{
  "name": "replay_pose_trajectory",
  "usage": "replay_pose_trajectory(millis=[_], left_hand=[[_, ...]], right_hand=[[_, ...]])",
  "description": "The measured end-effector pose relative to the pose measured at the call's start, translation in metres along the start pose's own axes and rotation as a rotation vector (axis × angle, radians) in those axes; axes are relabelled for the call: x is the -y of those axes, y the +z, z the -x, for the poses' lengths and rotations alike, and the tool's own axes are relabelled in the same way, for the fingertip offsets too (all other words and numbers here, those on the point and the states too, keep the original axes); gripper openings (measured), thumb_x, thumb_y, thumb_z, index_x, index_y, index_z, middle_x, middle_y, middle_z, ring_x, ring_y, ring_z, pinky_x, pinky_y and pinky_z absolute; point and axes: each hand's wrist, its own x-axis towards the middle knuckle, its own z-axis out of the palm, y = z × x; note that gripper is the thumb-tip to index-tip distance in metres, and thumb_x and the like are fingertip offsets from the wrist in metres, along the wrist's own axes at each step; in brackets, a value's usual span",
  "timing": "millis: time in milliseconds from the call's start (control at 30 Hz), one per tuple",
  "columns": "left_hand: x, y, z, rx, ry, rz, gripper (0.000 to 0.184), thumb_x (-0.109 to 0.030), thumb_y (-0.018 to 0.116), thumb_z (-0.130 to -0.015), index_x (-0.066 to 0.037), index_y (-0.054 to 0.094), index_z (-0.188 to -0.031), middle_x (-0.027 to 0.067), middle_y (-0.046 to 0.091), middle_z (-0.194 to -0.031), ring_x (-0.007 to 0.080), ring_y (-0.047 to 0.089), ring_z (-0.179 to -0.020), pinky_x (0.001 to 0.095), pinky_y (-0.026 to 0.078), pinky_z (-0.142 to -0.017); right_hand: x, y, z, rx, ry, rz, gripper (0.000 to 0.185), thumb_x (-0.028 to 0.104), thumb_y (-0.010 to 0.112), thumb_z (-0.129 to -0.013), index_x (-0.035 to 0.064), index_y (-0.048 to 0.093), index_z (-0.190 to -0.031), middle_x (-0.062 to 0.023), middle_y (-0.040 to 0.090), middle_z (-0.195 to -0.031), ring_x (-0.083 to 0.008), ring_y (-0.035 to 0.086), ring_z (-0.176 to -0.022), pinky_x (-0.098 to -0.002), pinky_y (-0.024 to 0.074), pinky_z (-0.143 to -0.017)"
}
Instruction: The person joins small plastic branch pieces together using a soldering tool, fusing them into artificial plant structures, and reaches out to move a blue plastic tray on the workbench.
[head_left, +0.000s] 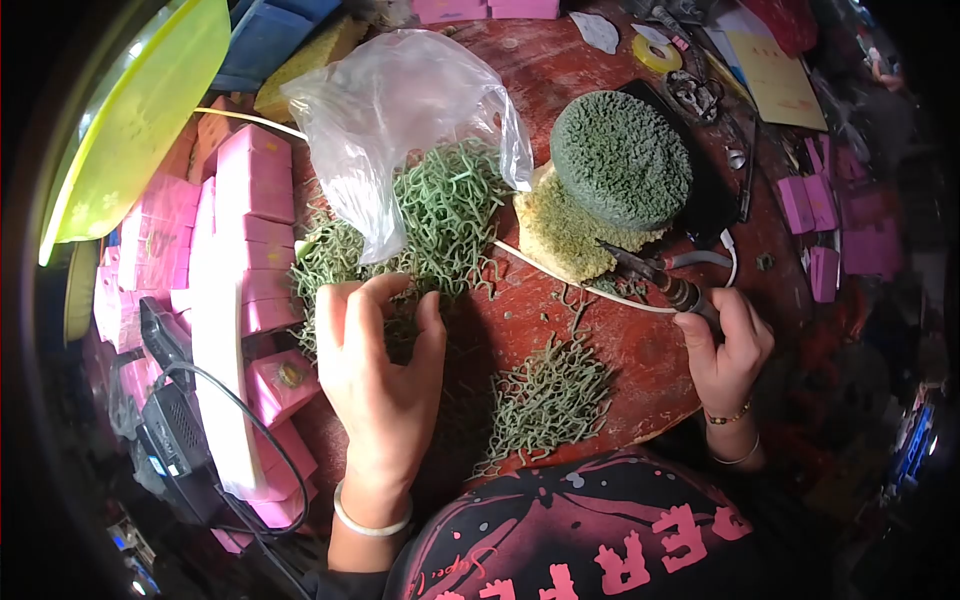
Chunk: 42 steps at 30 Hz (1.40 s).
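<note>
My left hand [375,365] is over the near edge of a heap of green, bent, worm-like strands [450,200]. Its thumb and fingers are curled but apart, and I see nothing held between them. A clear plastic bag [400,100] partly covers the heap. My right hand [730,350] grips the dark handle of a soldering iron [680,292], whose tip points left over a yellow sponge [560,235]. Above the tip, a round, rough-topped green block [620,155] rests on the sponge. A second pile of strands [555,395] lies between my hands, near the table edge.
Stacked pink boxes [255,180] and a white bar [220,350] line the left side, with a black device and cable [180,430] beside them. A white cord [570,275] crosses the red table [650,355]. Yellow tape [657,52] lies at the back right.
</note>
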Motion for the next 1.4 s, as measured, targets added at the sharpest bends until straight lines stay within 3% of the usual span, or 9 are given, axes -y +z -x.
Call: replay_pose_trajectory(millis=[367, 567, 667, 833, 900, 1100, 1233, 1300, 1400], left_hand=[[0.003, 0.006, 0.002, 0.073, 0.008, 0.095, 0.022, 0.003, 0.076, -0.072, -0.002, 0.061, -0.087, 0.0101, 0.053, -0.083, 0.0245, 0.053, -0.071, 0.0349, 0.044, -0.062], [-0.005, 0.0, 0.003, 0.088, -0.022, 0.197, 0.02, 0.006, 0.073, -0.074, -0.002, 0.058, -0.085, 0.0062, 0.051, -0.083, 0.0139, 0.051, -0.07, 0.0268, 0.041, -0.057], [-0.008, 0.004, 0.011, 0.073, -0.263, 0.798, 0.023, 0.007, 0.067, -0.084, 0.0, 0.055, -0.102, 0.0037, 0.056, -0.093, 0.0047, 0.05, -0.077, 0.0184, 0.042, -0.064], [-0.016, -0.001, 0.011, 0.225, -0.397, 1.012, 0.032, 0.009, 0.063, -0.088, 0.002, 0.054, -0.119, 0.0038, 0.058, -0.096, 0.0076, 0.054, -0.084, 0.0194, 0.045, -0.076], [-0.01, 0.003, 0.011, 0.253, -0.295, 0.971, 0.027, 0.008, 0.063, -0.088, 0.002, 0.056, -0.114, 0.0042, 0.058, -0.096, 0.0089, 0.055, -0.087, 0.0214, 0.045, -0.078], [-0.014, 0.005, 0.013, 0.182, -0.391, 1.241, 0.012, 0.006, 0.059, -0.089, -0.001, 0.054, -0.097, 0.0053, 0.056, -0.093, 0.0112, 0.054, -0.084, 0.0228, 0.044, -0.078], [-0.008, 0.003, 0.012, 0.17, -0.209, 0.995, 0.012, 0.005, 0.058, -0.088, -0.002, 0.052, -0.095, 0.003, 0.051, -0.087, 0.0103, 0.05, -0.077, 0.0218, 0.041, -0.074], [-0.01, 0.0, 0.012, 0.168, -0.312, 1.053, 0.013, 0.005, 0.059, -0.087, -0.003, 0.051, -0.094, 0.0001, 0.047, -0.083, 0.0082, 0.045, -0.074, 0.0208, 0.039, -0.071], [-0.012, -0.001, 0.015, 0.177, -0.43, 1.145, 0.014, 0.006, 0.059, -0.088, -0.003, 0.051, -0.095, 0.0018, 0.053, -0.086, 0.007, 0.048, -0.076, 0.0204, 0.041, -0.069]], right_hand=[[0.001, 0.002, -0.001, -0.001, 0.005, -0.013, 0.043, 0.041, 0.075, -0.083, 0.0027, 0.054, -0.079, -0.0101, 0.049, -0.062, -0.0299, 0.049, -0.05, -0.0374, 0.0379, -0.045], [0.0, 0.002, -0.001, -0.001, 0.002, -0.029, 0.042, 0.04, 0.076, -0.082, 0.003, 0.055, -0.08, -0.0099, 0.051, -0.063, -0.0292, 0.05, -0.05, -0.0361, 0.0393, -0.045], [-0.001, 0.002, -0.001, 0.005, -0.005, -0.025, 0.041, 0.039, 0.076, -0.082, 0.0031, 0.056, -0.081, -0.0098, 0.052, -0.063, -0.0289, 0.051, -0.05, -0.0358, 0.0401, -0.045], [0.001, -0.001, 0.0, 0.011, -0.01, 0.009, 0.039, 0.037, 0.077, -0.081, 0.0033, 0.057, -0.081, -0.0096, 0.052, -0.063, -0.0284, 0.051, -0.05, -0.0362, 0.0401, -0.045], [0.004, -0.001, -0.001, -0.001, -0.015, 0.014, 0.039, 0.036, 0.078, -0.081, 0.0034, 0.057, -0.081, -0.0096, 0.052, -0.063, -0.0282, 0.05, -0.049, -0.0363, 0.0399, -0.045], [0.007, -0.006, -0.003, 0.053, 0.0, 0.05, 0.038, 0.034, 0.079, -0.08, 0.0032, 0.057, -0.081, -0.0103, 0.05, -0.063, -0.029, 0.049, -0.049, -0.037, 0.039, -0.045], [0.007, -0.02, -0.004, 0.02, 0.025, 0.054, 0.037, 0.031, 0.079, -0.08, 0.0021, 0.056, -0.081, -0.0099, 0.051, -0.065, -0.0288, 0.051, -0.051, -0.0373, 0.0388, -0.046], [0.008, -0.025, -0.005, 0.055, 0.05, 0.053, 0.038, 0.032, 0.08, -0.079, 0.0025, 0.056, -0.081, -0.0096, 0.052, -0.064, -0.0281, 0.051, -0.05, -0.0369, 0.0396, -0.045], [0.011, -0.025, -0.006, 0.136, 0.072, 0.065, 0.036, 0.031, 0.08, -0.079, 0.0035, 0.056, -0.08, -0.0093, 0.052, -0.063, -0.0271, 0.051, -0.049, -0.0364, 0.0402, -0.045]])
